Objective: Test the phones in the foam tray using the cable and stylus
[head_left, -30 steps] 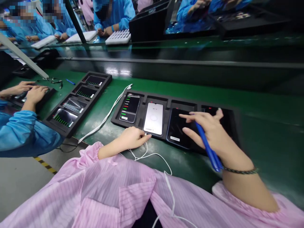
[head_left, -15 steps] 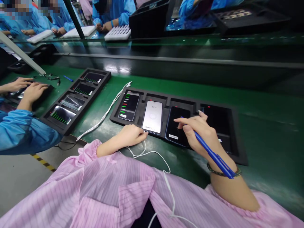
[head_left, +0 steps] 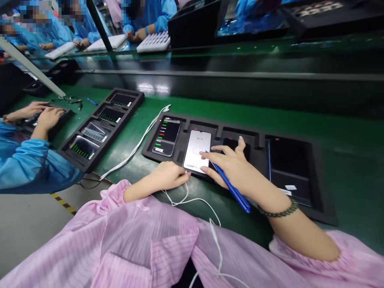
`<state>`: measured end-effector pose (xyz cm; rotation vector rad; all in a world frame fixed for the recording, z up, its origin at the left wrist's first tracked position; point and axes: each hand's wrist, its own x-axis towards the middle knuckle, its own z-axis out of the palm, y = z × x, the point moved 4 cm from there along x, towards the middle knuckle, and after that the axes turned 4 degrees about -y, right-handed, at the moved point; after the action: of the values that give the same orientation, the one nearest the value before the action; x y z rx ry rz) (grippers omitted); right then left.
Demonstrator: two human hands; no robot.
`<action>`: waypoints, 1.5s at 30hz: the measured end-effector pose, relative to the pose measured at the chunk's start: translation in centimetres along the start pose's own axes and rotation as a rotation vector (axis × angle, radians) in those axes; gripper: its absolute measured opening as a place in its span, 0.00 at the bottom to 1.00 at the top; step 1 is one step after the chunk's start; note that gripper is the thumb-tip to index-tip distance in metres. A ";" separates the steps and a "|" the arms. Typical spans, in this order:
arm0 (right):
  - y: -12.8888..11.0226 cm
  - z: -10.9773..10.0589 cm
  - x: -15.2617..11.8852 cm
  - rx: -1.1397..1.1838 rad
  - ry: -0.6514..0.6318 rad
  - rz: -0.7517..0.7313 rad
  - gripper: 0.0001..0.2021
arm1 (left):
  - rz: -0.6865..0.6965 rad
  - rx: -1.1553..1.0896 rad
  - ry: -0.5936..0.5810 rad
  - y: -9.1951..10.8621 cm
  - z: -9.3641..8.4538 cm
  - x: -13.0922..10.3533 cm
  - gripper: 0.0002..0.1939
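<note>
The right hand has its grip around a blue pen, fingertips over the lit phone; the left hand pinches a white cable at that phone's lower edge. It lies in a black tray on the counter, seemingly midway; the list-showing phone looks finished, two dark phones perhaps remaining.

The phone lies face up in its slot, its notched end toward 12 o'clock. Its lit white screen shows "87.5" above a faint ring, and a small label crosses the 6 o'clock end. There, the white cable meets the edge, then loops off toward 5 o'clock. The slim blue pen slants from 11 to 5 o'clock, its upper end at the phone's 3 o'clock side.
</note>
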<state>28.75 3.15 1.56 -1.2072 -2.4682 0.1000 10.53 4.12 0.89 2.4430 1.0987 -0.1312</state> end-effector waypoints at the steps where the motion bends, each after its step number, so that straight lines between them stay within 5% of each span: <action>1: 0.1 0.0 -0.1 0.002 0.006 0.004 0.17 | 0.000 0.000 -0.012 0.0 0.0 0.0 0.22; 17: -1.4 -1.1 0.9 0.094 0.020 -0.023 0.16 | 0.027 -0.025 0.025 -0.3 0.2 -0.1 0.24; 22: -1.1 -2.8 0.6 0.275 0.080 0.139 0.16 | 0.008 0.000 0.013 -0.3 0.0 -0.1 0.24; 29: -2.7 -1.6 -2.1 0.812 0.297 0.687 0.04 | -0.011 0.052 -0.027 -0.3 0.1 -0.1 0.25; 33: -4.6 0.4 -1.9 0.941 0.326 0.759 0.04 | 0.009 0.034 -0.009 -0.3 0.1 -0.2 0.24; 38: -4.9 0.9 -1.9 0.837 0.472 0.786 0.06 | 0.021 0.031 0.001 -0.5 0.1 -0.3 0.25; 45: -4.2 1.4 -2.6 0.775 0.404 0.818 0.06 | 0.033 -0.022 0.021 -0.6 0.1 -0.3 0.24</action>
<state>26.55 -1.37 0.41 -1.5440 -1.2535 0.8417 9.87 4.20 0.61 2.4465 1.0630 -0.0834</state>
